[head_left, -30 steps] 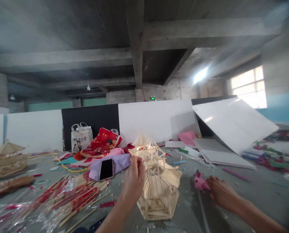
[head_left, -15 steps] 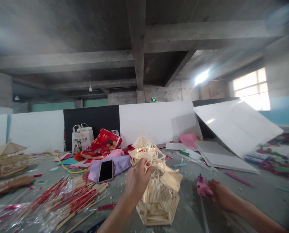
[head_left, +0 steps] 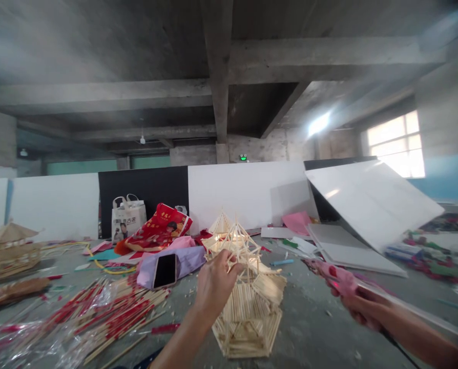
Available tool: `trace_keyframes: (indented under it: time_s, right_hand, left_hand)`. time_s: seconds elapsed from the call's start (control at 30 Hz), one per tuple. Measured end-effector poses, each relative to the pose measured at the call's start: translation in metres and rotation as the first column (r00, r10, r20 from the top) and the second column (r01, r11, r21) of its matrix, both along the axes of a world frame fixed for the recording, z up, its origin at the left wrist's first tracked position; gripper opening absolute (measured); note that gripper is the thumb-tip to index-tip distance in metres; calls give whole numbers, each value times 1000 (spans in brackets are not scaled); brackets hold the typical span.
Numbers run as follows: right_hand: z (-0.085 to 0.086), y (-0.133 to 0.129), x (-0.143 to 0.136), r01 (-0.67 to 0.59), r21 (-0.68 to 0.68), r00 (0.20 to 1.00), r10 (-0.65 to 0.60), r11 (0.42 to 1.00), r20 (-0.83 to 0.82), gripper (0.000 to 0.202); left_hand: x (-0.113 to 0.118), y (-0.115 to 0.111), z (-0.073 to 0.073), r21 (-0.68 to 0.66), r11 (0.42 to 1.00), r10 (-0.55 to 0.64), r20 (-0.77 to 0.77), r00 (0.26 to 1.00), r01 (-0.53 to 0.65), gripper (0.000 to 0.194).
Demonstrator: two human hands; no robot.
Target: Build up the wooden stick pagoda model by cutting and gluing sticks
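In front of me stands a pavilion model (head_left: 248, 302) built of thin wooden sticks, with slatted lower roofs and an open pointed frame on top. My left hand (head_left: 216, 279) is closed at its upper tier, thumb and fingers pinched on the stick frame; whether a loose stick is between them is hidden. To the right, apart from the model, my right hand (head_left: 367, 307) grips a pink hot glue gun (head_left: 342, 281), its nozzle pointing left. A small red light glows on it. A long clear glue stick (head_left: 417, 306) sticks out of its back, and a black cord hangs below.
Loose wooden sticks (head_left: 125, 318) with red wrapping and clear plastic lie at left. A phone (head_left: 165, 271) rests on purple cloth. Farther off are a red bag (head_left: 160, 230), a tote bag (head_left: 128, 221) and white boards (head_left: 352, 251). Another stick model (head_left: 12, 251) stands far left.
My right hand has lifted the glue gun from low beside the model and turned it, so the nozzle points left. My left hand has stayed at the upper tier.
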State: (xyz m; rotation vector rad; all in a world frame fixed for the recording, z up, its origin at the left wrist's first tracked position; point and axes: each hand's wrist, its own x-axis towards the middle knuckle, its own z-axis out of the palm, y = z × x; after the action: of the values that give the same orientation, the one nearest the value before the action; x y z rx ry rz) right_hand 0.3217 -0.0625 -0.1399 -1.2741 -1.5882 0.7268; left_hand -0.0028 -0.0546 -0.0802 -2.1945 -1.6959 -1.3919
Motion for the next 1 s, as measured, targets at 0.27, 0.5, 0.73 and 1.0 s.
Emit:
trace_keyframes:
  time_s: [0.27, 0.5, 0.73, 1.0]
  right_hand:
    - [42, -41, -69, -300, -126, 913, 246, 946, -325, 38]
    - [49, -29, -110, -432, -89, 894, 414, 897, -169, 43]
    - [44, -15, -120, -467, -57, 883, 461, 883, -92, 42]
    - [48, -13, -134, -462, -9, 872, 453, 887, -184, 41]
  left_hand:
    - [-1, 2, -2, 8, 999, 43, -22, 999, -43, 15]
    - [-1, 4, -2, -3, 999, 35, -14, 999, -35, 18]
    - [-1, 4, -3, 11, 999, 38, -15, 999, -38, 17]
    - [-1, 3, -3, 21, 1000, 18, 2, 1000, -18, 15]
